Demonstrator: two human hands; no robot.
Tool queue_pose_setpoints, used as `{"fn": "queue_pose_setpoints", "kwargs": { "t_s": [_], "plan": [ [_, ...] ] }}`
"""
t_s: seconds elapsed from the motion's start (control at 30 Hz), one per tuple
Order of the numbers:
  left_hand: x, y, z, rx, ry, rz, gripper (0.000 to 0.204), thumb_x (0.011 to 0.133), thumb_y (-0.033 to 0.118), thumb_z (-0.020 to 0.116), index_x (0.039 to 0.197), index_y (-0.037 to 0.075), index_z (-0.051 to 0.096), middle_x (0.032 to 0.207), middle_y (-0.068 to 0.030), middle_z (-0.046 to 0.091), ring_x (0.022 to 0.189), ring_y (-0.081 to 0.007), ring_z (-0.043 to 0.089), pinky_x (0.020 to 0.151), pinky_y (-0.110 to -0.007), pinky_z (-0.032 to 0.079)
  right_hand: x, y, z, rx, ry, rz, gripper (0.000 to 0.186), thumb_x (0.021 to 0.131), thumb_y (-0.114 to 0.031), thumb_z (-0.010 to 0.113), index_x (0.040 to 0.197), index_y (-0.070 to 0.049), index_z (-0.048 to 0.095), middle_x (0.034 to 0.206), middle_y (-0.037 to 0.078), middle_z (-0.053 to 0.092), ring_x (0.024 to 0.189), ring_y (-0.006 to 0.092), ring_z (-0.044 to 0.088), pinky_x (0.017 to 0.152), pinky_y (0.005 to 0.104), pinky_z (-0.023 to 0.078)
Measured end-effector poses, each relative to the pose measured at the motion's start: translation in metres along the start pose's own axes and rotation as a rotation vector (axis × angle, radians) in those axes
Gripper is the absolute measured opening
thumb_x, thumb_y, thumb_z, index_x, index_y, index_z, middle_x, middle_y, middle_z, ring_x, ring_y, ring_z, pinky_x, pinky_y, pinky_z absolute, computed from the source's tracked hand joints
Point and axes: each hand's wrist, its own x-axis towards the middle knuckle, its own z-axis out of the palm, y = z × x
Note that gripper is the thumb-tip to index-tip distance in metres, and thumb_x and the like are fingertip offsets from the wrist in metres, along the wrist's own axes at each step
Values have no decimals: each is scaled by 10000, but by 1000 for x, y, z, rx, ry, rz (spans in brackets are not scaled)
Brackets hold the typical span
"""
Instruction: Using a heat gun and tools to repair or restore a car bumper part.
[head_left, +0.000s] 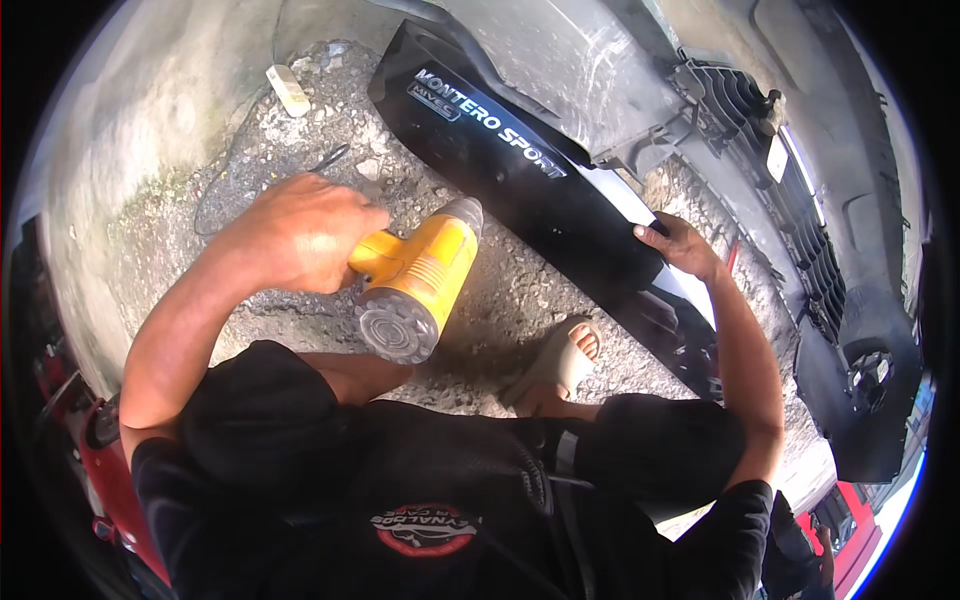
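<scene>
My left hand is wrapped round the handle of a yellow heat gun. Its grey metal nozzle points up and to the right, toward the panel, without touching it. A long, glossy black car trim panel with silver raised lettering lies slantwise from top centre to lower right. At the panel's far long edge, my right hand grips the rim, with the thumb on the upper face and the other fingers mostly hidden. Bright reflections show on the panel close to this hand.
A large grey car bumper with a black mesh grille lies along the right. At upper left, a pale power outlet block and a thin black cable rest on rough, stony ground. My sandalled foot stands beside the panel.
</scene>
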Motion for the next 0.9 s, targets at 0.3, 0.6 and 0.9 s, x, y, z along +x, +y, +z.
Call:
{"fn": "queue_pose_setpoints", "kwargs": {
  "t_s": [0.3, 0.6, 0.9],
  "plan": [
    [-3, -1, -7, -22, 23, 10, 411, 661, 171, 827, 1017, 69, 650, 971, -138, 693, 967, -362, 673, 847, -487, 522, -35, -37, -10, -412, 376, -178, 566, 880, -521, 703, 1201, -57, 650, 1112, 217, 682, 1092, 408, 641, 943, 478, 502],
    [5, -10, -16, 32, -1, 6, 285, 690, 110, 766, 950, 54, 662, 918, -148, 705, 932, -356, 686, 818, -466, 552, -57, -143, 25, -381, -344, -283, 429, 937, -428, 651, 1164, -64, 631, 1229, 153, 630, 1214, 346, 582, 1024, 462, 458],
    [7, -20, -19, -39, -15, 61, 386, 653, 185, 815, 982, 71, 646, 957, -135, 695, 942, -356, 675, 832, -485, 508, -26, -120, 154, 82, -418, -136, 501, 958, -484, 608, 1165, -30, 649, 1088, 182, 683, 1055, 365, 648, 914, 472, 499]
  ]
}}
